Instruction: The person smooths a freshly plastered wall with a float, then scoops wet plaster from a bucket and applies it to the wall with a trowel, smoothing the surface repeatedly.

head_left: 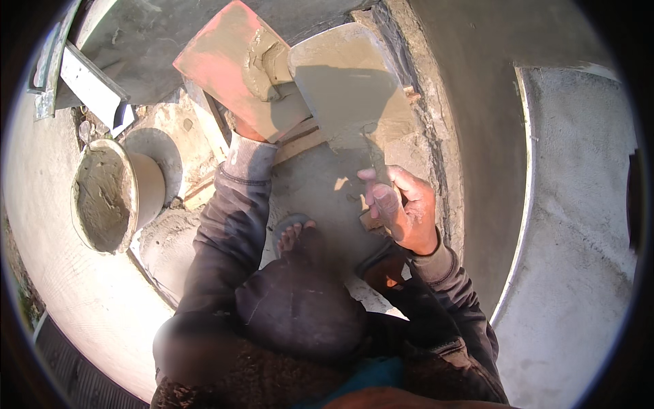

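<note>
My left hand [246, 126], mostly hidden, holds a faded pink board [211, 54] from beneath. A mound of grey mortar [264, 58] lies on the board's right part. My right hand [402, 208] is closed on a trowel [347, 88], whose broad blade, coated in wet grey mortar, reaches up beside the board's right edge. A shadow crosses the blade. Below the tools is a grey concrete surface [320, 194] between my arms, with my sandaled foot [293, 238] on it.
A white bucket [146, 191] with mortar stands at left, near white metal offcuts [92, 85] and wooden strips [203, 119]. A rough mortar-edged ledge [439, 157] runs along the right, beside a dark wet strip [490, 170] and a pale curved concrete surface [572, 191].
</note>
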A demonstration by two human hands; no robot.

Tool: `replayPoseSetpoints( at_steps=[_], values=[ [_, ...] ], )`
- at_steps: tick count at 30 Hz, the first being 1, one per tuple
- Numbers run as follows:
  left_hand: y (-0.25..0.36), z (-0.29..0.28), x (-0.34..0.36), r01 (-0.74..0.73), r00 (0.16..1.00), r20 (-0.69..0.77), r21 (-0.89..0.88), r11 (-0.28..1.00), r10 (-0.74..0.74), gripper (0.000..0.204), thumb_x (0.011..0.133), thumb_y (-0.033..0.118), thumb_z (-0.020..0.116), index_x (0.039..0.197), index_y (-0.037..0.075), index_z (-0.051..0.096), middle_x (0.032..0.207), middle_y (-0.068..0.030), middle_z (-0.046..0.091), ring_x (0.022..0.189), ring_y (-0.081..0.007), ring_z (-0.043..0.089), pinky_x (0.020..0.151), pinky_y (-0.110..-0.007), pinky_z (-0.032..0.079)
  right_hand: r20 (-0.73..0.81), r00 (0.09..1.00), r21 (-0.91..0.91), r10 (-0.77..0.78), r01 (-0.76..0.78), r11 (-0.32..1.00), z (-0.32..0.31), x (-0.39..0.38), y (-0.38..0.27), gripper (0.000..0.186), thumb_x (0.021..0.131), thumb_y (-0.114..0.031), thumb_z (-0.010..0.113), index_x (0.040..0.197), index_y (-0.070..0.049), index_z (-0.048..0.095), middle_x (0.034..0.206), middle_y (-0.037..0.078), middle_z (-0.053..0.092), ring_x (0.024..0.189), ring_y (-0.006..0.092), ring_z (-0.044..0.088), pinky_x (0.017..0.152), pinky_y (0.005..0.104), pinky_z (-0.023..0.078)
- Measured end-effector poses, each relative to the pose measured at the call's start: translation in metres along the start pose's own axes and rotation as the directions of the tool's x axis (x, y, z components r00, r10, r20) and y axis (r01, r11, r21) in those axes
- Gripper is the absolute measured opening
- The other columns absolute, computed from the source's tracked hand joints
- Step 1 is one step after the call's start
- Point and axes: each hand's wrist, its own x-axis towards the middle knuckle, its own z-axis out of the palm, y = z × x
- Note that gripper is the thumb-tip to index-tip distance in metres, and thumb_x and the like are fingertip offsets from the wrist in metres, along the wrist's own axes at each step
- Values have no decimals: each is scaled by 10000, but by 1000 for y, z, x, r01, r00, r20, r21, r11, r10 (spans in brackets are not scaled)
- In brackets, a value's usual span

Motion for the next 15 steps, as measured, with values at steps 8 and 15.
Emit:
replayPoseSetpoints(
  at_steps=[8,15],
  values=[
    [-17,19,-11,106,993,66,-186,977,-95,678,975,298,654,1554,80,377,1491,-129,500,1373,-247,495,1151,-381,412,-285,888,-558,-362,153,815,0,8,13,233,825,-136,831,972,-5,707,865,136,706,708,297,696,626,332,533],
    [-39,23,-44,251,968,134,-495,832,-213,637,1011,290,606,1563,87,362,1508,-120,483,1385,-236,484,1162,-374,409,-471,651,-869,-595,-224,442,-49,35,79,323,818,-304,847,1026,-81,741,1000,146,727,815,352,720,692,422,567]
  ],
)
